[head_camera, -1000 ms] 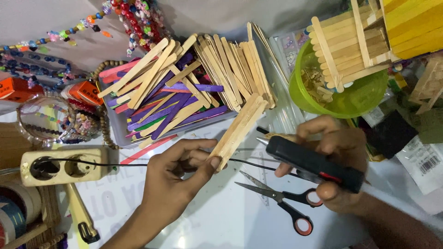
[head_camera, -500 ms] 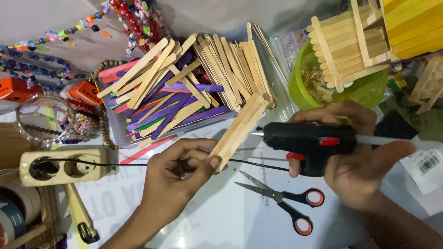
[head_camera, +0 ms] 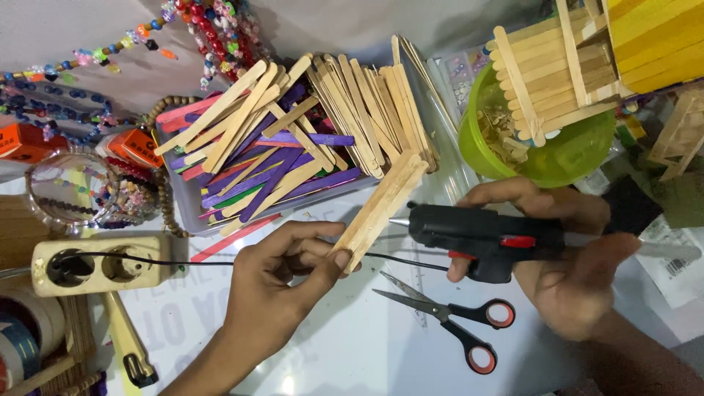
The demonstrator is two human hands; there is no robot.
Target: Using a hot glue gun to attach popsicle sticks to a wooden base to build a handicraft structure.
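Left hand (head_camera: 282, 282) pinches a stick bundle (head_camera: 381, 209), right hand (head_camera: 565, 257) grips the glue gun (head_camera: 484, 238) at 3 o'clock, nozzle near but no glue visible yet.

A second ago the right hand (head_camera: 568, 260) held the black hot-glue gun with a red trigger (head_camera: 480, 235) tilted, low over the scissors. Now it is level, its nozzle pointing at the joined pale wooden sticks (head_camera: 381, 209).
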